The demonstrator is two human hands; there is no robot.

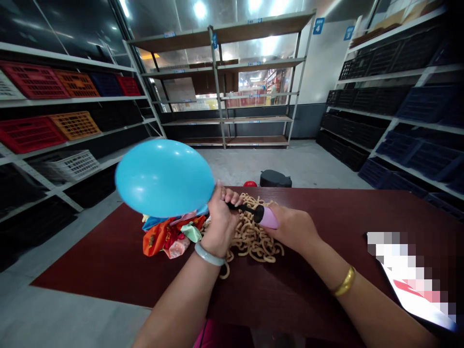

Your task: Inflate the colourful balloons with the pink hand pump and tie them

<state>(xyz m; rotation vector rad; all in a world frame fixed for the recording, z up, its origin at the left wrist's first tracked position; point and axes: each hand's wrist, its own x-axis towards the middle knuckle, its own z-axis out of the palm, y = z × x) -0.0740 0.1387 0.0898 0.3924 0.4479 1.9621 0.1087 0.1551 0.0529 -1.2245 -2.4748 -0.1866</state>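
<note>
An inflated blue balloon [165,177] hangs above the left part of the dark red table [326,212]. My left hand [220,222] is closed around the balloon's neck where it meets the black nozzle of a pink hand pump [261,215]. My right hand [290,228] is wrapped round the pump's pink body. Under both hands lies a heap of tan rubber bands [252,237]. A pile of flat coloured balloons [168,237] lies just left of my left hand.
A blurred flat object [409,270] lies at the table's right edge. A black case [275,179] and a red thing [250,183] show beyond the far edge. Metal shelves with red, orange, white and dark crates [72,123] line both sides and the back.
</note>
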